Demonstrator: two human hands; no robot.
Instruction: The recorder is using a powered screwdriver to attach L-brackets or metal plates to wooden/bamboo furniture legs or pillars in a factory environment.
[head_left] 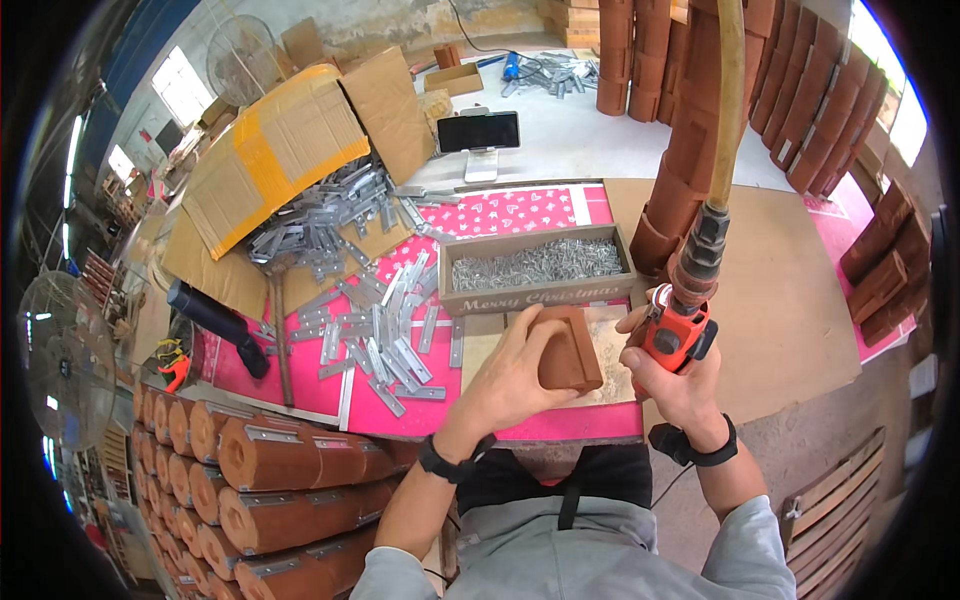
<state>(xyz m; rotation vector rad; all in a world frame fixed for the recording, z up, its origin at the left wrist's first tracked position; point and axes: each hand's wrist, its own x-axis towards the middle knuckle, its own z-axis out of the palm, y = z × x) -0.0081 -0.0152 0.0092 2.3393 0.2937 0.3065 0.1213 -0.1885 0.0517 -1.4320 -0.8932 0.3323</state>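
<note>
My left hand [510,372] is wrapped around a reddish-brown wooden block [570,350] with a recessed face, above a pale board [610,340] at the table's front edge. To its right, my right hand [675,372] grips a red and black power tool [672,332]. A metal coupling [700,250] and a yellowish hose [728,110] rise from that tool's far side. The tool and the block are apart. Just beyond both hands sits a wooden box [540,294] full of small metal screws or nails [535,263].
Flat metal strips [385,335] lie loose on the pink cover at left, by a hammer [281,335] and a tipped cardboard box [275,150]. A phone [478,131] stands behind. Brown wooden cylinders [310,458] are stacked at lower left; more brown pieces [820,95] stand at right.
</note>
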